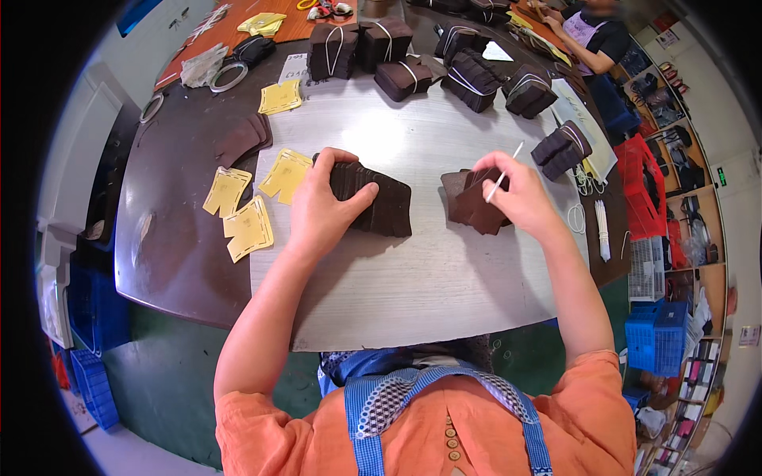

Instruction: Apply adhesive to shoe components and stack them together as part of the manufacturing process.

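Note:
My left hand (329,194) is closed around a thick stack of dark brown, leather-like cut pieces (382,202), standing on edge on the pale board (397,293). To its right, a few loose brown pieces (475,208) sit at my right hand (520,194), whose fingertips touch them. That hand also pinches a thin white pen-like stick (506,170), slanting up to the right. My right fingers partly cover the brown pieces, so how firmly they are gripped is unclear. Yellow pattern pieces (248,228) with dashed edges lie left of my left hand.
Several tied brown bundles (475,79) line the board's far side, one bundle (561,149) at its right. White cord (602,230) lies at the right edge. Flat brown pieces (242,139) and tape rolls (228,78) are at left. Another person (591,36) sits far right, near a red crate (639,186).

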The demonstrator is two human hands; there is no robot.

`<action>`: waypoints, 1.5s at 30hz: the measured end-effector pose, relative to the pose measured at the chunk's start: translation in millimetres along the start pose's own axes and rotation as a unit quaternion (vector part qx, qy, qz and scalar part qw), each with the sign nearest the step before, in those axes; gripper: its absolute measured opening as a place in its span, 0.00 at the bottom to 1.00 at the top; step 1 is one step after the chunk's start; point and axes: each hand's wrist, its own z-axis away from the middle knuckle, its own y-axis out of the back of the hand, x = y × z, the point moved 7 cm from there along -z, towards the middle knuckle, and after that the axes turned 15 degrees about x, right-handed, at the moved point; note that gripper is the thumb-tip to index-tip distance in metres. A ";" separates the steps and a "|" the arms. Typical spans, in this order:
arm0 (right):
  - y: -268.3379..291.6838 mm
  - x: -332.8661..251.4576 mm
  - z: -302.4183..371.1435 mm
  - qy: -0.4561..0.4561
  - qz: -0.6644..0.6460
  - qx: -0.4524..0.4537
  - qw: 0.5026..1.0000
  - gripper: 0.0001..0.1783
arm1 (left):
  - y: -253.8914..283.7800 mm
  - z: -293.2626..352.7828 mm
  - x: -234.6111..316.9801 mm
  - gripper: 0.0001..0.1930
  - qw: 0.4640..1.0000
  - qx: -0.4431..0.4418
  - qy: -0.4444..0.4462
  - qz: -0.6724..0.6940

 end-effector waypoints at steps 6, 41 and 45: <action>-37.1 -38.6 25.6 0.070 -0.084 0.151 0.982 0.14 | -3.0 7.5 6.8 0.24 0.999 0.023 -0.024 0.000; -103.3 -57.5 20.5 0.009 -0.078 0.057 0.995 0.19 | -2.5 11.4 6.0 0.24 0.996 -0.043 -0.017 0.071; -56.0 -46.7 31.5 -0.013 -0.066 0.146 0.987 0.19 | 7.3 5.7 2.2 0.21 0.994 -0.001 -0.001 0.110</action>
